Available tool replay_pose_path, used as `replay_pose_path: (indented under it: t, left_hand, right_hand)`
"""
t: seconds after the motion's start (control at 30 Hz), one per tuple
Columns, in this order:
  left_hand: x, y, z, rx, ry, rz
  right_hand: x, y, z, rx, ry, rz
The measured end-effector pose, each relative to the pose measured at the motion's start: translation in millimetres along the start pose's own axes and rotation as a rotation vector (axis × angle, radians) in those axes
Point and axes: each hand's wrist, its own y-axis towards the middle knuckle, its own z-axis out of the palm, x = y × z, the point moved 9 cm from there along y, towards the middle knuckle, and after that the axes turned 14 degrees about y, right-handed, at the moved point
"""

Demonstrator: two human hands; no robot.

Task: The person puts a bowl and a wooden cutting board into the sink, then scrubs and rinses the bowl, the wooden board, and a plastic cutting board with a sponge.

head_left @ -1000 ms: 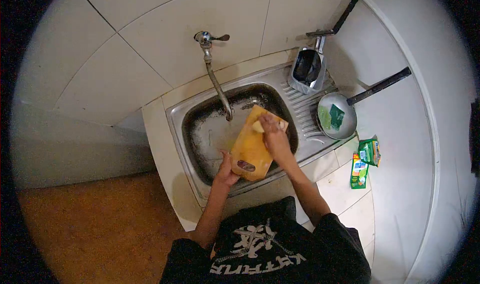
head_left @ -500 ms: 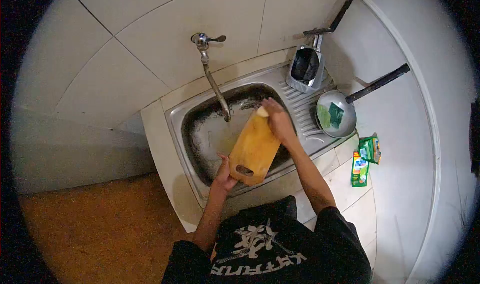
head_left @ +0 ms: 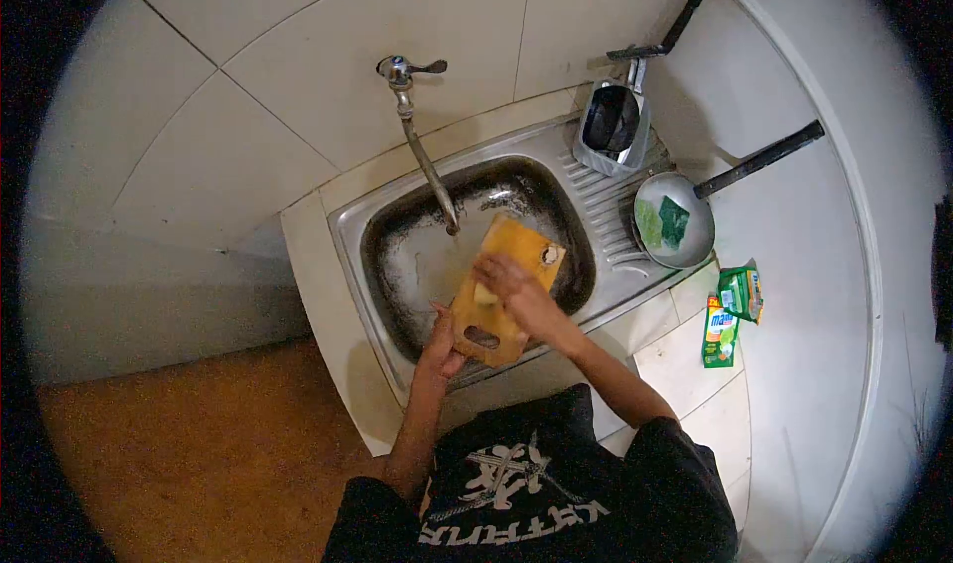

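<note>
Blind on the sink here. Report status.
Left hand grips cutting board at handle end. Right hand presses pale sponge on its face. Board tilted over sink, tap spout just above.

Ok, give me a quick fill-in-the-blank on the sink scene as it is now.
The left hand holds the board over the ____.
The right hand presses down on the ____.
The green scourer lies inside the ____.
The tap is fixed to the tiled ____.
Missing words: sink; board; pan; wall.
</note>
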Motion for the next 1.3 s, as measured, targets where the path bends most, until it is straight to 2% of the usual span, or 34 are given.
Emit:
replay_pose_path:
  t: [0.07, 0.13, 0.23, 0.33, 0.4, 0.43, 0.5, 0.57, 0.6, 0.67, 0.73, 0.8, 0.9, 1.0, 1.1, 1.17, 1.3]
  left_hand:
    - [14, 5, -6, 0.039, -0.167, -0.059]
    - [5, 3, 0, -0.001, -0.156, -0.041]
    - [-4, 4, 5, -0.008, -0.153, 0.003]
    - [0, 7, 7, 0.010, -0.148, 0.014]
    - [-3, 9, 11, -0.002, -0.133, 0.003]
    - [-12, 11, 19, -0.013, -0.157, 0.029]
    - [-11, 18, 17, -0.019, -0.180, 0.053]
    - [30, 33, -18, -0.142, 0.037, -0.200]
    - [28, 31, -12, -0.141, 0.037, -0.199]
    - [2, 25, 24, 0.050, -0.226, -0.034]
    - [-3, 14, 31, 0.074, -0.189, -0.039]
    - [-8, 9, 36, 0.097, -0.151, -0.040]
    - [-12, 5, 39, 0.056, -0.234, -0.028]
    - [-14, 6, 34, 0.001, -0.241, 0.002]
    - [1, 28, 17, 0.026, -0.263, 0.054]
    - [19, 40, 4, 0.038, -0.114, 0.007]
    - [9, 18, 26, -0.004, -0.270, -0.141]
  right_hand:
    - [-40, 5, -30, -0.175, 0.249, 0.205]
    - [-55, 1, -50, -0.219, -0.059, 0.207]
    - [-43, -4, -73, -0.325, -0.100, 0.164]
    - [-20, -26, -46, -0.255, 0.016, 0.198]
    - [-1, -38, -10, -0.077, 0.235, 0.290]
    - [7, -46, 5, -0.078, 0.234, 0.290]
    - [44, -57, 48, 0.166, -0.162, -0.059]
    - [40, -56, 44, 0.151, -0.115, 0.000]
    - [35, -54, 39, 0.138, -0.066, 0.056]
    - [33, -37, 13, 0.138, -0.105, 0.016]
    - [19, -27, -11, 0.138, -0.143, -0.022]
    - [-9, -23, -42, -0.064, -0.158, 0.071]
    - [-28, -28, -57, -0.162, -0.216, 0.155]
    - [-15, -46, -26, -0.164, -0.030, 0.251]
    - [23, -50, 17, -0.033, 0.058, 0.248]
    - [48, -49, 39, 0.041, -0.054, 0.087]
    - [27, -40, 20, -0.044, -0.012, 0.186]
